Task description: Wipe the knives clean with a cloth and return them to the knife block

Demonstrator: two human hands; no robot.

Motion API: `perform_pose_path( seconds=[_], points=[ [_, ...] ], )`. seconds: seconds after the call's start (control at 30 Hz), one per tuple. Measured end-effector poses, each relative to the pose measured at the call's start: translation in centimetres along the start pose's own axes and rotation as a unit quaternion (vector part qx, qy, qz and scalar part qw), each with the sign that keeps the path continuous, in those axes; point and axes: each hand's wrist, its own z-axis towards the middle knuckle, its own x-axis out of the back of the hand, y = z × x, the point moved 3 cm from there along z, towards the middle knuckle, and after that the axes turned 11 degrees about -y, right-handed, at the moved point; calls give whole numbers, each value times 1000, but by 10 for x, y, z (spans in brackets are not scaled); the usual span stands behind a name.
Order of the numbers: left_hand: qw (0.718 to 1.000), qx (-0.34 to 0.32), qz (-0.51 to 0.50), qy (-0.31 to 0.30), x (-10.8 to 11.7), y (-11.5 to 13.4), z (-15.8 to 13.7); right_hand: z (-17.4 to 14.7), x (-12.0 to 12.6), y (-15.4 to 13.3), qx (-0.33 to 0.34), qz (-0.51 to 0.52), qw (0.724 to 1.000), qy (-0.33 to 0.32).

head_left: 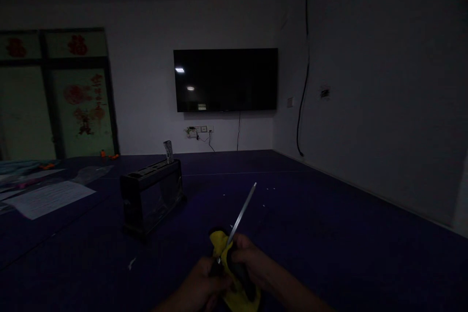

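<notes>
In front of me at the bottom of the view is a slim, straight silver blade or rod [243, 211], tilted up and to the right. A yellow cloth with dark parts [219, 240] is bunched around its lower end. My left hand [204, 282] is closed on the cloth from the left, close to a small dark piece. From the right, my right hand [252, 261] is closed around the cloth at the base of the silver piece. Dim light and the cloth hide what handle it has.
A black knife block [155, 175] with a light-patterned handle [168, 151] sticking out stands at left on the dark blue tabletop [310, 243]. Printed paper [51, 198] and clear plastic [93, 174] lie further left. White scraps [132, 263] are scattered about. A television [226, 80] hangs on the far wall.
</notes>
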Motion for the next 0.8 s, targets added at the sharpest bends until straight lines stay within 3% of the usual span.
perform_pose_path(
  seconds=[0.33,0.6,0.8],
  points=[
    [999,6,9,38,9,-13,7,3,-6,-1,20,-27,999,22],
    [999,16,20,27,2,4,-3,4,-8,0,36,-13,999,38],
    [1000,25,17,0,9,-6,0,4,-2,2,32,12,998,59]
  ],
)
